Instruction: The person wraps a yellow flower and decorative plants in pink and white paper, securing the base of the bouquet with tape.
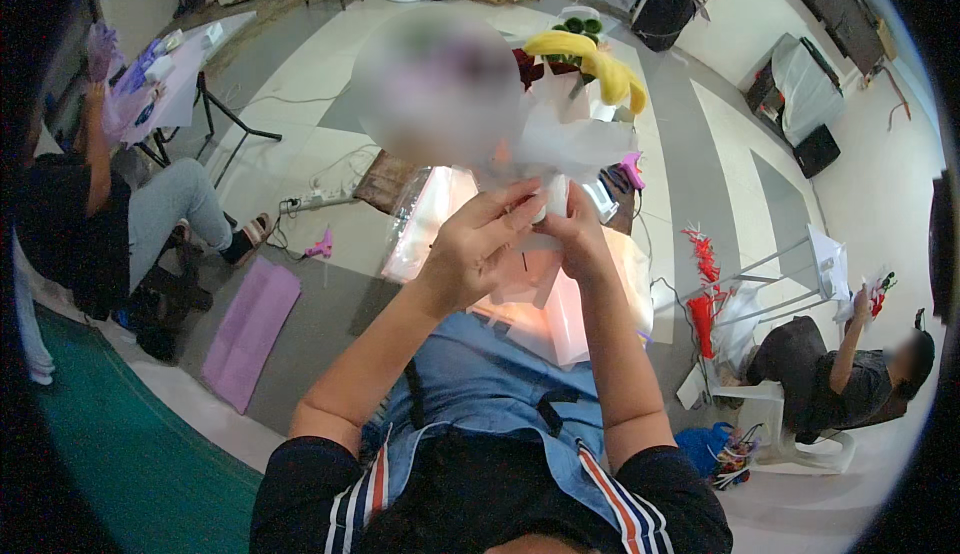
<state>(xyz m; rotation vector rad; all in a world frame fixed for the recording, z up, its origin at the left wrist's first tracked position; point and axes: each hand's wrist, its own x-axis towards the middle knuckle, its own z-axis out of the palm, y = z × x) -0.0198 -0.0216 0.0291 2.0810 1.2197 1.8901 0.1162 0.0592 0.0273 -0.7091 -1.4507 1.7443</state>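
Both hands are raised together over the low work surface before me. My left hand (pixel 480 243) has its fingers bent against a small white roll, which looks like tape (pixel 553 195). My right hand (pixel 579 233) grips the same roll from the other side, its thumb across the lower edge. Just beyond the fingers, translucent white wrapping (pixel 574 145) spreads out; a blurred patch hides what lies to its left. Pink wrapping sheets (pixel 562 321) lie below my hands. Beyond them is a yellow fabric-like piece (pixel 592 55) beside dark red material (pixel 529 70).
A pink glue gun (pixel 632 170) lies at the surface's right; another glue gun (pixel 321 245) is on the floor near a power strip (pixel 322 198). Purple sheets (pixel 251 333) lie on the floor. One person sits at a table (pixel 176 93) left, another on a white chair (pixel 814 453) right.
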